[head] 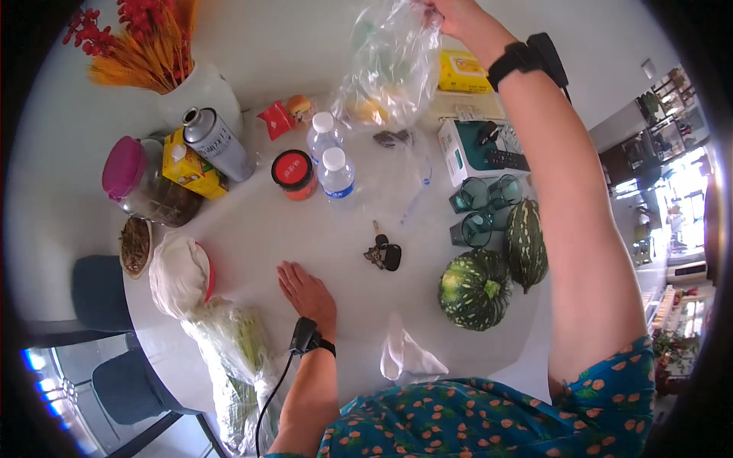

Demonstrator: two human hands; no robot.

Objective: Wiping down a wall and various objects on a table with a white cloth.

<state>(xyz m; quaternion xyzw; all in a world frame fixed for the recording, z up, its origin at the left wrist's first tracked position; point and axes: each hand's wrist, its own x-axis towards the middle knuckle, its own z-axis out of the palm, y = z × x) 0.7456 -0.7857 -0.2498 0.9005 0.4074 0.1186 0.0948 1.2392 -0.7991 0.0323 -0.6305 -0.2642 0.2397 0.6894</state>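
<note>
My right hand (455, 17), at the top edge and partly cut off, grips the top of a clear plastic bag (395, 63). Something orange-yellow and something green show through the bag. Below the bag lie a dark item (394, 138) and more thin clear plastic. Flat on the white table (343, 240) rests my left hand (308, 295), empty, fingers slightly apart. A bunch of keys with a black fob (391, 257) lies to its right. Two capped clear bottles (335, 174) stand beside a red jar with a black-rimmed lid (294, 173). A crumpled white tissue (406, 358) lies near my body.
Right: green pumpkin (475, 289), long striped squash (525, 246), dark glasses (476, 229), box with a remote control (507, 160), yellow wipes pack (465, 71). Left: bagged green vegetables (237, 355), white cloth-like bundle (178, 275), dish (135, 247), pink-lidded jar (125, 167), yellow carton (194, 166), spray can (220, 146), vase (209, 94).
</note>
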